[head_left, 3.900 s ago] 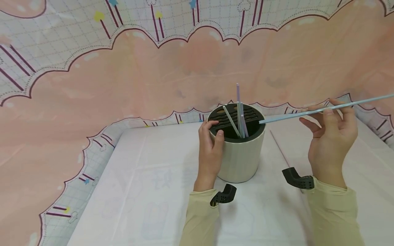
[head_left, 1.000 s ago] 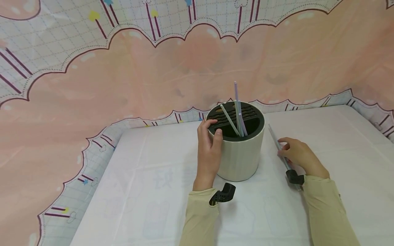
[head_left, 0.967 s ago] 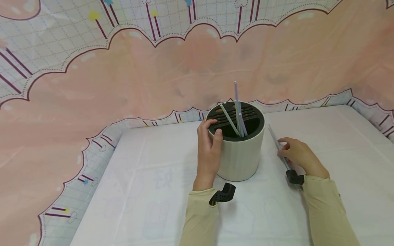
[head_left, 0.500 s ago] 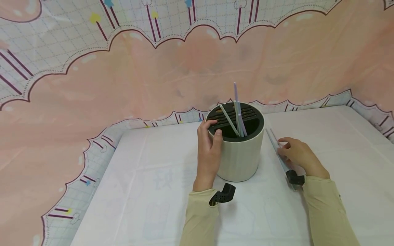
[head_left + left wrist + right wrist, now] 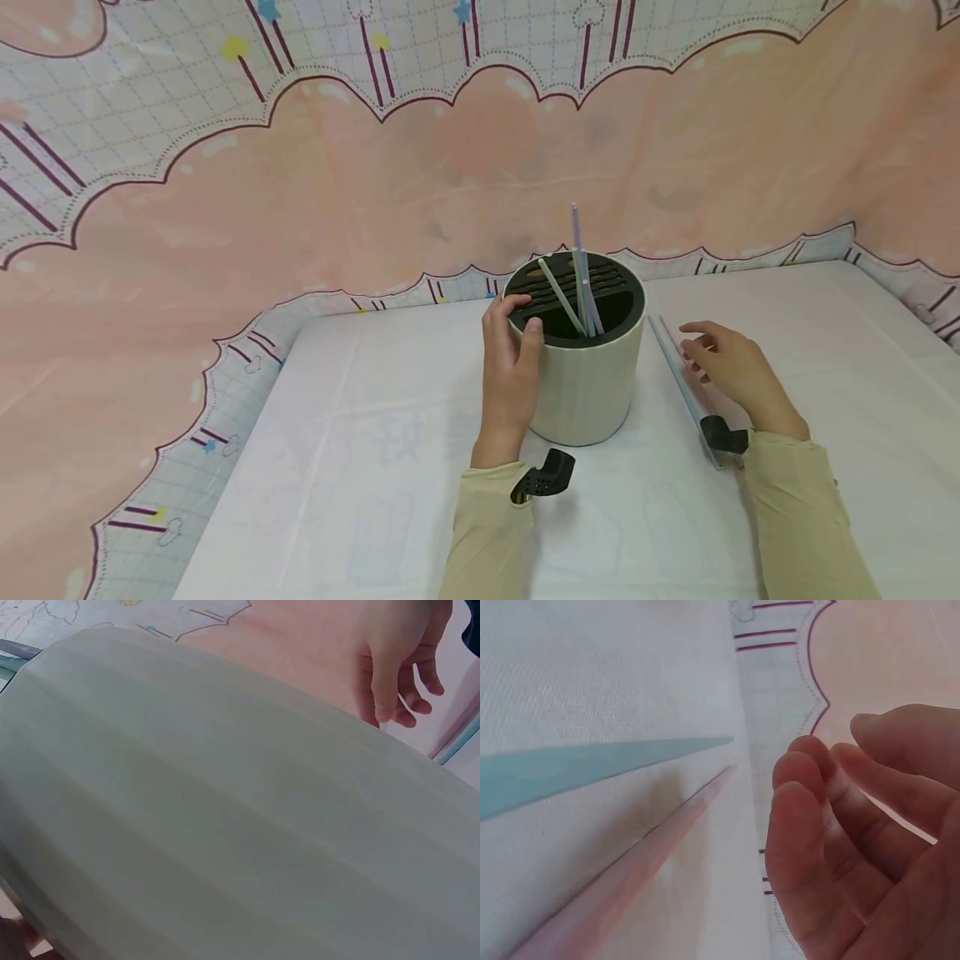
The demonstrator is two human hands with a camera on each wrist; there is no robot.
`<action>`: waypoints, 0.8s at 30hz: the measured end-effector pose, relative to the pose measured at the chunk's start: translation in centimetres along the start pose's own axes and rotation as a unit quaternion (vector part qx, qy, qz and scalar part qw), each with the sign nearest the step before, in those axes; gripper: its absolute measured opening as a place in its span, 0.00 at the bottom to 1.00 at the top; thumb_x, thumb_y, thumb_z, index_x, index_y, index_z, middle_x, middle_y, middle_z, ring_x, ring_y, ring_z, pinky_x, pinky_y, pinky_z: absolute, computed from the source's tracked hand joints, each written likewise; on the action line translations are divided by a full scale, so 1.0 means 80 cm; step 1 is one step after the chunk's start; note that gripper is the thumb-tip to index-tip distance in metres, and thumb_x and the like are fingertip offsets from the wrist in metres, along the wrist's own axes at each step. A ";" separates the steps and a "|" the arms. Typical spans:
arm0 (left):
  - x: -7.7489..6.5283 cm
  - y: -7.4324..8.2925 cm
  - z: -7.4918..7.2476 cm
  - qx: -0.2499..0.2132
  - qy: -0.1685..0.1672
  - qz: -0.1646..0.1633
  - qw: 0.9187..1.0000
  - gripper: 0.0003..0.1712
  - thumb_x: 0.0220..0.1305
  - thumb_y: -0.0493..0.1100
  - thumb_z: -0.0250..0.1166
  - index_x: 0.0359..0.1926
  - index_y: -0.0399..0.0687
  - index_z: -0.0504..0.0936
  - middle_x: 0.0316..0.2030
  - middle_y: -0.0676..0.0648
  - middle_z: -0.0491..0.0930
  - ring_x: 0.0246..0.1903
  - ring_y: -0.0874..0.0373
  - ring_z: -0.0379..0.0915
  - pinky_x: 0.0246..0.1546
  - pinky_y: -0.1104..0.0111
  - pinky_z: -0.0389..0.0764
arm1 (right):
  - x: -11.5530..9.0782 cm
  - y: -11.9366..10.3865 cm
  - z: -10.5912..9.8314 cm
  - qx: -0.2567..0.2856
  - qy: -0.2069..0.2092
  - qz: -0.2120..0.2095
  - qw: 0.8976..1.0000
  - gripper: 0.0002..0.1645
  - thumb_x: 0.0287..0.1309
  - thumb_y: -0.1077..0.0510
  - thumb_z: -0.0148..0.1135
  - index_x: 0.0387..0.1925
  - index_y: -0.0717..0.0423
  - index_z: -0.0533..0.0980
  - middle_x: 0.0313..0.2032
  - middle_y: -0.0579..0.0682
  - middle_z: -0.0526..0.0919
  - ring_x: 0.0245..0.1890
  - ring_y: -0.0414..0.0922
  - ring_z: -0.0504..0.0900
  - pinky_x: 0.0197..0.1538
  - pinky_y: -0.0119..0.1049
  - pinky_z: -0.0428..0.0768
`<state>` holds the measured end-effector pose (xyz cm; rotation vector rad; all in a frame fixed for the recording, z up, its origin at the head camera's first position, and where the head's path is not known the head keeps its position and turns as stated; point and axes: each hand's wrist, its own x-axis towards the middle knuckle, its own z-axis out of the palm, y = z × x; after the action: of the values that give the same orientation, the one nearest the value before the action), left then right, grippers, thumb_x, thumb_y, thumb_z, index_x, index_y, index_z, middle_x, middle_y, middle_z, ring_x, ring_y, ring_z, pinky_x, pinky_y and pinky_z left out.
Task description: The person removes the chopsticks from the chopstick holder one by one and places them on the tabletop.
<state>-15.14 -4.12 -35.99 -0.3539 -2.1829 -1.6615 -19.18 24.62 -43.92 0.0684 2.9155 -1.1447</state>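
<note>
My left hand [image 5: 512, 379] grips the near left side of a round cream utensil holder [image 5: 587, 396], its thumb and fingers at the rim. The holder stands upright with a black slotted lid [image 5: 600, 275]. Several pastel straw-like sticks [image 5: 587, 300] lean in its large front opening. To its right, my right hand [image 5: 738, 371] hovers beside a light-blue straw-like stick [image 5: 678, 371] and a pink one [image 5: 667, 329] lying on the table. In the right wrist view, the fingers [image 5: 795, 825] are loosely bent with nothing between them, apart from the blue stick [image 5: 577, 769] and pink stick [image 5: 637, 870].
A white cloth covers the table [image 5: 360, 467]. Behind it hangs a peach cloth backdrop [image 5: 420, 192] with a scalloped border. Each wrist carries a black camera mount, the left one [image 5: 546, 473] beside the holder's base and the right one [image 5: 723, 435] overlapping the sticks' near ends.
Earlier, the right hand held the blue stick at the holder's rim, then brought it down beside the pink one. It has now let go and lifted slightly. The left hand has stayed put.
</note>
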 end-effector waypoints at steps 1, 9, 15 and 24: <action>0.000 0.000 0.000 0.000 0.000 0.001 1.000 0.22 0.64 0.60 0.45 0.55 0.59 0.63 0.66 0.51 0.48 0.53 0.60 0.58 0.53 0.58 0.63 | 0.006 0.009 0.004 -0.003 0.008 -0.003 1.000 0.32 0.58 0.36 0.42 0.58 0.50 0.64 0.37 0.52 0.75 0.29 0.46 0.77 0.26 0.31 0.76; -0.001 -0.001 0.000 -0.001 0.001 -0.008 1.000 0.22 0.63 0.61 0.45 0.55 0.61 0.63 0.65 0.57 0.48 0.46 0.62 0.61 0.49 0.62 0.66 | 0.030 0.045 0.024 -0.008 0.052 -0.034 0.998 0.45 0.47 0.22 0.30 0.57 0.43 0.65 0.35 0.47 0.76 0.27 0.45 0.77 0.28 0.37 0.76; -0.003 -0.002 0.000 -0.004 -0.001 -0.004 1.000 0.22 0.63 0.60 0.45 0.55 0.60 0.62 0.65 0.55 0.47 0.41 0.60 0.61 0.47 0.61 0.67 | 0.031 0.041 0.026 -0.011 0.050 -0.028 0.998 0.46 0.45 0.22 0.28 0.57 0.42 0.65 0.35 0.46 0.76 0.27 0.45 0.77 0.29 0.37 0.76; -0.003 -0.004 0.000 -0.001 0.001 0.010 1.000 0.22 0.64 0.60 0.45 0.55 0.59 0.63 0.65 0.54 0.48 0.36 0.59 0.60 0.43 0.62 0.68 | 0.034 0.044 0.029 -0.011 0.058 -0.035 0.998 0.43 0.47 0.24 0.30 0.58 0.39 0.65 0.34 0.45 0.76 0.28 0.44 0.76 0.29 0.37 0.76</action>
<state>-15.07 -4.23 -36.36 -0.3732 -2.1683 -1.6523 -21.76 25.74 -48.11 0.0327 3.0547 -1.1544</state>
